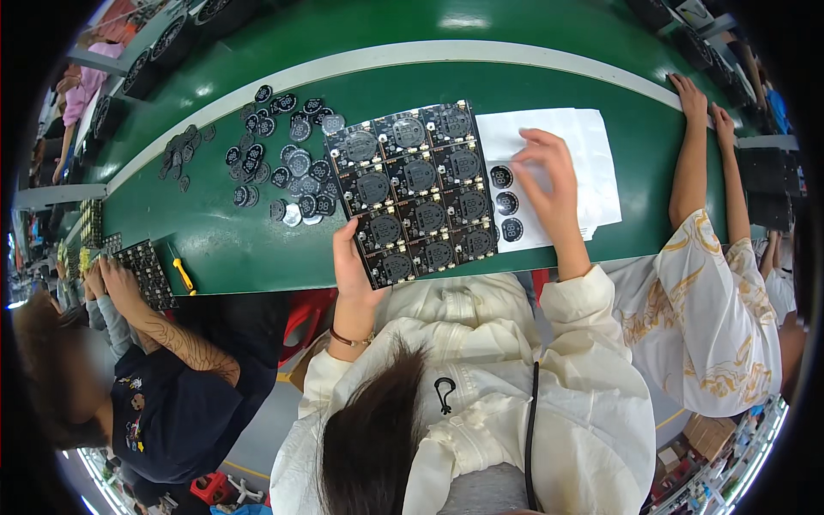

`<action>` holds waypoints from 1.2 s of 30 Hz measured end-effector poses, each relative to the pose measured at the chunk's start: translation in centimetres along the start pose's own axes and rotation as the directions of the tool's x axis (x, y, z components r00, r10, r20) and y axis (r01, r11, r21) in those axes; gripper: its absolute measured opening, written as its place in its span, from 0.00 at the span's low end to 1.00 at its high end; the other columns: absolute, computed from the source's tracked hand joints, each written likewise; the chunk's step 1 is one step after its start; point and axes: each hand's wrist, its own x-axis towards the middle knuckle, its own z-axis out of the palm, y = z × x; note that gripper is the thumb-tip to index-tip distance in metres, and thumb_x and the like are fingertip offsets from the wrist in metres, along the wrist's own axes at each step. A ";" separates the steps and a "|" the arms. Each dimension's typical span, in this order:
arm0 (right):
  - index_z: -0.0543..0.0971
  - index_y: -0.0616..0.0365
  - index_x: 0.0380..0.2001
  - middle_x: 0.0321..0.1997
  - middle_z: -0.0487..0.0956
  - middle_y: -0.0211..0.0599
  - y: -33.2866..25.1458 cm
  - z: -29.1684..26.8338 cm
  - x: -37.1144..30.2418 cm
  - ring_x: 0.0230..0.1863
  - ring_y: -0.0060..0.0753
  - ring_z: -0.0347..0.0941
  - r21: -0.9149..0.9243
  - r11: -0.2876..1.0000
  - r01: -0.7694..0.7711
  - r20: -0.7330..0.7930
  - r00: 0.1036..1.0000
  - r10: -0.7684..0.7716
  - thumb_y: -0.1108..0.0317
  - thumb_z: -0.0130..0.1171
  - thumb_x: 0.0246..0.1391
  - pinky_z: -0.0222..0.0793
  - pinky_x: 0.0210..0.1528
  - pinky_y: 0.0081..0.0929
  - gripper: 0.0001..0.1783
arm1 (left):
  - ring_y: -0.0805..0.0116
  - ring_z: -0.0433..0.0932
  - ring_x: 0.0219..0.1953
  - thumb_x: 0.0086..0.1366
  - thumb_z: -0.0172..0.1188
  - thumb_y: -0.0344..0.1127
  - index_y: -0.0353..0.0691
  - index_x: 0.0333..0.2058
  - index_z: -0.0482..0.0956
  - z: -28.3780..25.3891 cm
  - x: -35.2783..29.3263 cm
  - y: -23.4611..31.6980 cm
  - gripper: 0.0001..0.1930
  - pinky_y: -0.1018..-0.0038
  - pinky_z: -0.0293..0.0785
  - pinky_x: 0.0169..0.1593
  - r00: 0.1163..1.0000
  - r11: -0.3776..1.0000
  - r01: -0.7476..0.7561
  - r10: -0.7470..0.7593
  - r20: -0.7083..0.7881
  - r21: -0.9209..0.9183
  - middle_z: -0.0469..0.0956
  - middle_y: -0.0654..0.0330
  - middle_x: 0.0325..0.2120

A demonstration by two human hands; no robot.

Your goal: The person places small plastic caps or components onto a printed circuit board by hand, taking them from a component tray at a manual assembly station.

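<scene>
My left hand (352, 264) grips the lower left edge of a black circuit board panel (421, 199), its thumb over the front. The panel carries rows of round black modules and leans tilted over the bench. To its right lies a stack of white sheets (575, 154). Several round black stickers with light digit-like marks, such as this round sticker (507, 202), show on the sheets beside the panel's edge. Above the sheets hovers my right hand (556, 176), fingers curved and apart, with nothing visible between them.
Loose black discs (296, 163) are scattered left of the panel, with a smaller dark pile (182, 153) farther left. A yellow screwdriver (183, 273) lies near a co-worker's hands (120, 283) and another board (148, 273). On the right, another person's arms (691, 163) rest across the green bench (283, 249).
</scene>
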 end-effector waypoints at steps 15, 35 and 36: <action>0.79 0.66 0.31 0.29 0.78 0.36 -10.0 -2.7 3.1 0.31 0.23 0.74 0.608 0.793 -0.027 -0.242 0.945 0.218 0.84 0.65 0.40 0.71 0.36 0.17 0.11 | 0.61 0.77 0.40 0.61 0.42 0.47 0.36 0.46 0.70 4.9 -4.9 -0.8 0.23 0.66 0.74 0.44 0.993 0.978 -0.099 0.109 -0.043 0.182 0.76 0.55 0.41; 0.80 0.68 0.28 0.29 0.78 0.39 -11.6 -3.5 2.9 0.30 0.23 0.72 0.538 0.843 -0.027 -0.253 0.948 0.192 0.87 0.63 0.39 0.65 0.32 0.14 0.09 | 0.58 0.75 0.44 0.56 0.46 0.48 0.36 0.50 0.67 4.7 -5.5 -1.2 0.27 0.62 0.73 0.46 0.967 0.953 -0.253 0.244 0.074 0.165 0.74 0.54 0.44; 0.80 0.68 0.28 0.29 0.78 0.39 -11.6 -3.5 2.9 0.30 0.23 0.72 0.539 0.842 -0.029 -0.250 0.949 0.193 0.87 0.63 0.39 0.65 0.32 0.14 0.09 | 0.58 0.75 0.44 0.56 0.46 0.48 0.36 0.50 0.67 4.8 -5.6 -1.2 0.27 0.62 0.73 0.47 0.966 0.954 -0.257 0.248 0.076 0.156 0.74 0.54 0.44</action>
